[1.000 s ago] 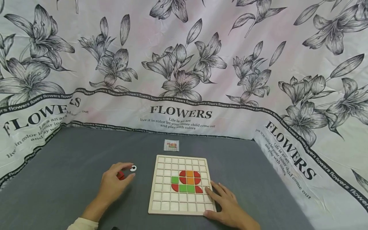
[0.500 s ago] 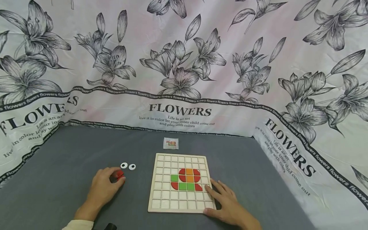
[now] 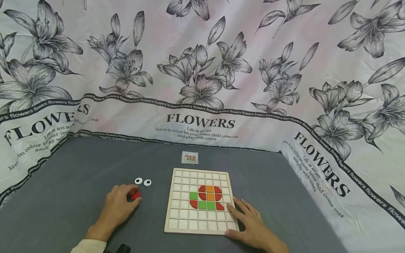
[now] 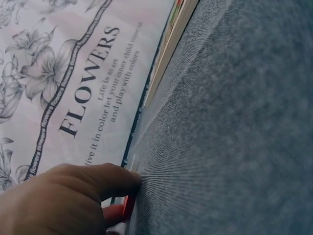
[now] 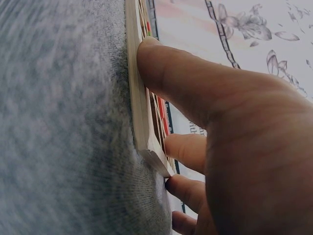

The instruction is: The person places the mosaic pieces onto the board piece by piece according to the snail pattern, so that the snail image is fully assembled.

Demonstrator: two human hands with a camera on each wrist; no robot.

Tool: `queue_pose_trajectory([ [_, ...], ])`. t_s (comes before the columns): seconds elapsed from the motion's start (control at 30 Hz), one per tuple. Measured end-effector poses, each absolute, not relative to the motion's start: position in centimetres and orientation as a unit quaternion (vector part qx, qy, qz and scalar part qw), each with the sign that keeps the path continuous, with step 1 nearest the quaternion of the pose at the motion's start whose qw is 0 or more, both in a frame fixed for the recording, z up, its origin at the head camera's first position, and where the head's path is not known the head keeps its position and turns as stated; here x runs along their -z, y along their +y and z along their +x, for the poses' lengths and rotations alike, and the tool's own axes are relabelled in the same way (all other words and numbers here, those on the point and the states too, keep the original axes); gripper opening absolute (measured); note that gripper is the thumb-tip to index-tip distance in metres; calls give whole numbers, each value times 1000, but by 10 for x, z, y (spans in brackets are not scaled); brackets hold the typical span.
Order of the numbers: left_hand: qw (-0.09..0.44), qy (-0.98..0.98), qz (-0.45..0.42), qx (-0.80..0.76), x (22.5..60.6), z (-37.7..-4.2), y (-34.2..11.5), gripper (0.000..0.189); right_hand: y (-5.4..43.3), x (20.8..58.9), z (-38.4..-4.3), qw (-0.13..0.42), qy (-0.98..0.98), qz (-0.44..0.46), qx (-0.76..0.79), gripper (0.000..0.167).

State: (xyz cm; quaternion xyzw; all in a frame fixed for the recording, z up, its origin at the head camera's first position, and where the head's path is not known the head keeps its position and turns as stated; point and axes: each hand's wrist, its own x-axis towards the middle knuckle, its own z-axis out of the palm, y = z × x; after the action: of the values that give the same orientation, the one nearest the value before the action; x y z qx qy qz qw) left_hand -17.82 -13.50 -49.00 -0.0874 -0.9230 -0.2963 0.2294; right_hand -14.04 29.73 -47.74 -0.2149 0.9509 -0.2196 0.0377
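In the head view my left hand (image 3: 118, 203) is low over the table, left of the board. Its thumb and fingers are curled about small red pieces (image 3: 136, 195); part of them is hidden. The left wrist view shows the thumb tip at the cloth and a red piece (image 4: 128, 207) by a finger. Just beyond lie two white discs with black dots, like eyes (image 3: 147, 182). My right hand (image 3: 251, 223) rests on the right edge of the wooden grid board (image 3: 186, 225), fingers spread, thumb near the front corner. Red, orange and green tiles (image 3: 207, 205) sit in the board's middle squares.
A small picture card (image 3: 190, 157) lies behind the board. Grey cloth (image 3: 95, 165) covers the table. White flower-printed fabric (image 3: 202, 126) hangs at the back and both sides. A dark object (image 3: 123, 248) shows at the bottom edge.
My left hand has let go of an eye disc, leaving both discs side by side, and has drawn back to the red pieces. The right hand stays on the board.
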Motion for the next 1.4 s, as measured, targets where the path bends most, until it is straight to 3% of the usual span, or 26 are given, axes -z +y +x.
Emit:
queue_pose_trajectory([
  [0.4, 234, -910, -110, 324, 495, -179, -136, 42, 295, 475, -142, 63, 952, -203, 220, 80],
  [0.67, 213, -910, -102, 342, 491, -179, -136, 41, 296, 473, -142, 43, 953, -211, 214, 79],
  [1.4, 289, -882, -151, 340, 492, -181, -131, 49, 298, 476, -141, 45, 951, -213, 221, 79],
])
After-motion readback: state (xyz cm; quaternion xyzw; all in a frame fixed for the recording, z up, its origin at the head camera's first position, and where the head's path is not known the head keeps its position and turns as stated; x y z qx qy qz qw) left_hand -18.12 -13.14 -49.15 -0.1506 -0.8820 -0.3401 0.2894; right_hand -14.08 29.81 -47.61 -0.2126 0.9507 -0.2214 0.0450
